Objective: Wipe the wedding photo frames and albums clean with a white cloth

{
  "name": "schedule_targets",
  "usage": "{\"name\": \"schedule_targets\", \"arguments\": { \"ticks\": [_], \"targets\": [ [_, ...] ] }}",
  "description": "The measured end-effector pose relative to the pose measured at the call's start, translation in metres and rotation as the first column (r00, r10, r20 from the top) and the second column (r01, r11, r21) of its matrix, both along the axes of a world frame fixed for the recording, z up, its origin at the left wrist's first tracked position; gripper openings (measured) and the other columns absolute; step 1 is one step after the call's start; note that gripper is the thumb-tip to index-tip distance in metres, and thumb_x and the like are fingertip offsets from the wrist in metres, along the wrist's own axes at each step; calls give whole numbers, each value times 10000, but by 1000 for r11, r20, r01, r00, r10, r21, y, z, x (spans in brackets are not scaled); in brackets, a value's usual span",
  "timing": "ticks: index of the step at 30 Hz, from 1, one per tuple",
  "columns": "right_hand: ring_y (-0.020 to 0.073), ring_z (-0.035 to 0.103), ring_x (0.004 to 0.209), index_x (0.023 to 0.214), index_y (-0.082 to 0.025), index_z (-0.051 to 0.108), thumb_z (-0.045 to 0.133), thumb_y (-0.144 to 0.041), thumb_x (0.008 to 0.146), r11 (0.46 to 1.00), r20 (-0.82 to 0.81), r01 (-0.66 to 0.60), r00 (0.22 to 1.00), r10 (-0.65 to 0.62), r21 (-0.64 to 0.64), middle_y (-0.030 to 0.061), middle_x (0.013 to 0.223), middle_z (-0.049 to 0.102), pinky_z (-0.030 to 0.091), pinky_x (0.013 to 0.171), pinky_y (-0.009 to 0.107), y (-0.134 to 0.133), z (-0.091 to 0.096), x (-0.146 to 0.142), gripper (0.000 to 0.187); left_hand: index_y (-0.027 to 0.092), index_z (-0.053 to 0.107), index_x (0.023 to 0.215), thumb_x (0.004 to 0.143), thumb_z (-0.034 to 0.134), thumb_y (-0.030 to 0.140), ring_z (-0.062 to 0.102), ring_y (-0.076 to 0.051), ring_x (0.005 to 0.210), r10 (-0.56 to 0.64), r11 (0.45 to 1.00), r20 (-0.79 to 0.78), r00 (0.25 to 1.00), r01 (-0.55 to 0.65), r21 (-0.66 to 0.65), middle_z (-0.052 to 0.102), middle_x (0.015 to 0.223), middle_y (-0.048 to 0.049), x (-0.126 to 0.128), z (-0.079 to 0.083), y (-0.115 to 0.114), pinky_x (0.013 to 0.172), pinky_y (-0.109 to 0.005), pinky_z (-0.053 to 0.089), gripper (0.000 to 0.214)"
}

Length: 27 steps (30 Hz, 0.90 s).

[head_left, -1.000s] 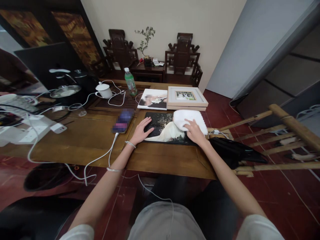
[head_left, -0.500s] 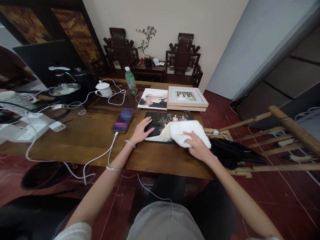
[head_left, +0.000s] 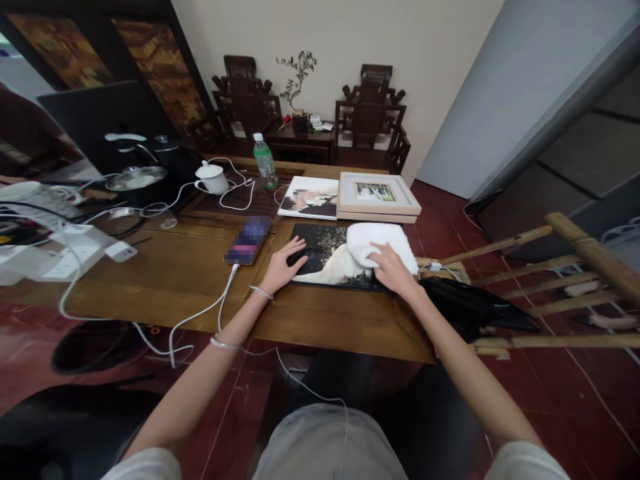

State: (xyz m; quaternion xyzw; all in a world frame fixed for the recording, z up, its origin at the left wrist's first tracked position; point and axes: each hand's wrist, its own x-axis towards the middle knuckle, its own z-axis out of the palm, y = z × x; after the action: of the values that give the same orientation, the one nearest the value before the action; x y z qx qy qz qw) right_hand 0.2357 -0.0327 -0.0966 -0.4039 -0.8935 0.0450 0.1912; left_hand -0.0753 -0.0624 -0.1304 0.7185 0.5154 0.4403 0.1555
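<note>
A dark photo print [head_left: 325, 257] lies flat on the wooden table [head_left: 165, 273]. My left hand [head_left: 284, 265] rests on its left edge, fingers spread flat, holding nothing. My right hand [head_left: 393, 267] presses on a folded white cloth [head_left: 380, 240] that covers the print's upper right part; the fingers curl into the cloth.
A phone [head_left: 249, 240] on a white cable lies left of the print. Behind stand another print [head_left: 313, 198], a stacked light frame [head_left: 377, 195], a green bottle [head_left: 264, 162] and a white cup [head_left: 213, 179]. A black bag [head_left: 470, 307] and bamboo rack [head_left: 565, 280] sit at right.
My right hand pulled the cloth down toward me over the print, then pushed it back up to the far right corner. The left hand stayed put.
</note>
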Motion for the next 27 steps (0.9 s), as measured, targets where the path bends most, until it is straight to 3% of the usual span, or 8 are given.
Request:
{"name": "schedule_targets", "arguments": {
  "ticks": [4,7,11,15,18,21,27],
  "targets": [
    [287,423,1311,1021,-179,671,405,36,623,996,3,-89,996,89,4,131,1305,580,245,1107,589,-47,0,5,525,186,656,1152,875,549,442,471,-251,1302,10,1000,-21,1000,-10,-16,607,1294,-98,0,0,-3,1116,-452,348,392],
    [278,412,1320,992,-194,675,393,50,604,989,-15,-146,989,146,-20,102,1310,581,240,1111,590,-67,4,7,538,188,570,1278,862,559,469,399,-257,1354,-11,998,-85,996,6,-56,495,1413,-105,-1,-1,-2,1135,-466,302,502],
    [277,455,1286,961,-165,686,400,34,611,985,-40,-166,986,165,-49,152,1265,602,244,1108,580,-52,6,11,494,179,471,1372,875,535,471,274,-260,1417,-27,995,-146,989,12,-100,381,1493,-119,-3,-4,2,1150,-481,241,579],
    [304,461,1277,996,-151,679,398,16,603,998,-53,-30,998,27,-57,188,1298,566,143,1085,669,-10,3,16,511,168,479,1364,875,541,467,291,-257,1409,-41,997,-163,986,28,-78,399,1480,-132,-7,-8,6,1151,-473,238,577],
    [302,423,1310,1064,-155,655,389,13,607,996,-83,51,995,-57,-73,188,1330,537,155,1076,673,8,-1,18,555,178,492,1352,868,554,464,313,-259,1396,-52,998,-165,985,43,-53,408,1475,-127,-8,-9,7,1145,-482,250,566],
    [289,400,1329,1035,-154,656,387,14,613,997,-89,37,995,-43,-70,186,1341,527,176,1095,633,3,-4,20,528,187,547,1301,859,574,441,338,-271,1377,-55,998,-165,985,50,-34,430,1459,-117,-9,-7,6,1136,-493,266,510],
    [289,392,1332,921,-176,661,381,35,611,998,-80,-53,996,50,-36,158,1334,546,171,1092,652,-50,-5,22,468,230,588,1253,818,636,405,439,-277,1282,-80,997,-165,983,81,-2,546,1344,-87,-10,3,-2,1101,-503,329,472]
  ]
}}
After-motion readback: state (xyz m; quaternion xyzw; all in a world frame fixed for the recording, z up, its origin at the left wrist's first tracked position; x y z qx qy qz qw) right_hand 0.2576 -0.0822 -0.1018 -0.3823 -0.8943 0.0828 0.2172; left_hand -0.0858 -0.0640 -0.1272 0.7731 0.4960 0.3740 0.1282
